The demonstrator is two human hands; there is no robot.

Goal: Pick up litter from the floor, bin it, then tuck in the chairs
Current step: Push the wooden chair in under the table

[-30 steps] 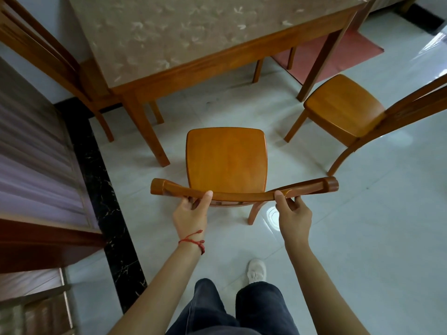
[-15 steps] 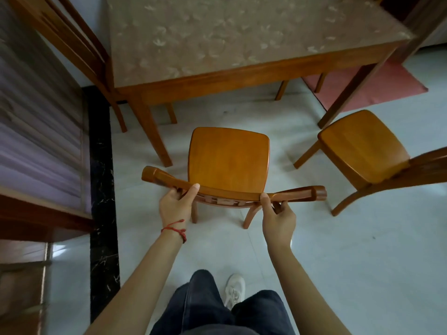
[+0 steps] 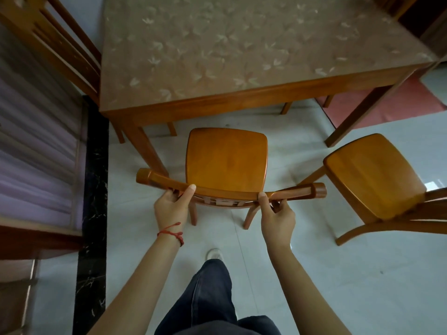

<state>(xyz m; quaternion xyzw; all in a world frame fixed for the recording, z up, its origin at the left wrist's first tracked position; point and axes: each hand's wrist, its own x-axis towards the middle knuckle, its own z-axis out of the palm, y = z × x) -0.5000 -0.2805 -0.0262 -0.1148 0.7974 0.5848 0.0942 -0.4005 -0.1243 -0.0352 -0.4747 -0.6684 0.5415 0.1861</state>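
the wooden chair point(image 3: 227, 163) stands on the pale floor just in front of the table point(image 3: 242, 56), its seat facing the table edge but not yet under it, beside the table's near left leg. the left hand point(image 3: 172, 207) grasps the curved top rail point(image 3: 229, 192) of the chair's back toward its left end, thumb laid over the top and fingers wrapped beneath. the right hand point(image 3: 278, 215) grasps the same rail toward its right end, thumb up on the wood and fingers curled under. both hands sit on the side of the chair away from the table, with the seat lying between them and the table. a red string bracelet point(image 3: 173, 232) circles the left wrist. a second chair point(image 3: 377, 180) stands off the table's near right corner, turned at an angle and apart from the held chair. a third chair point(image 3: 55, 44) is at the table's left side.
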